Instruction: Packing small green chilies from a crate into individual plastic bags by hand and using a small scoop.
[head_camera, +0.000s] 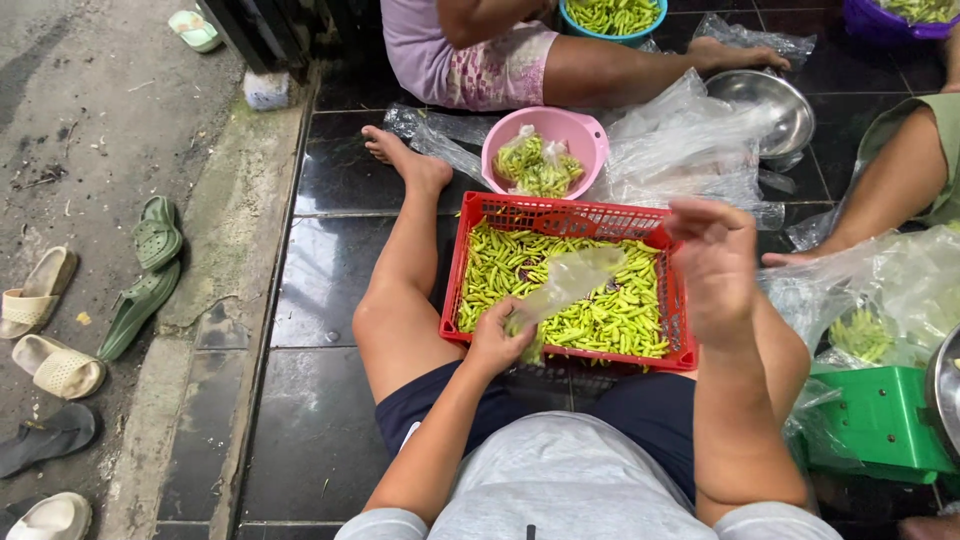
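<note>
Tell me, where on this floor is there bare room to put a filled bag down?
The black tiles left of the person's leg, up to the concrete curb, lie bare. It is crowded elsewhere: the red basket fills the lap, the pink bowl sits beyond it, and plastic bags and a green scale pack the right.

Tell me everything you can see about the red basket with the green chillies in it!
The red basket is a shallow rectangular crate that looks like plastic, with lattice walls full of small holes. It lies flat between the person's legs on the dark tiled floor, its near edge by the lap. Small green chillies cover its bottom. The left hand rests at its near edge, gripping a clear plastic bag that stretches over the chillies. A pink bowl sits just beyond its far rim.
</note>
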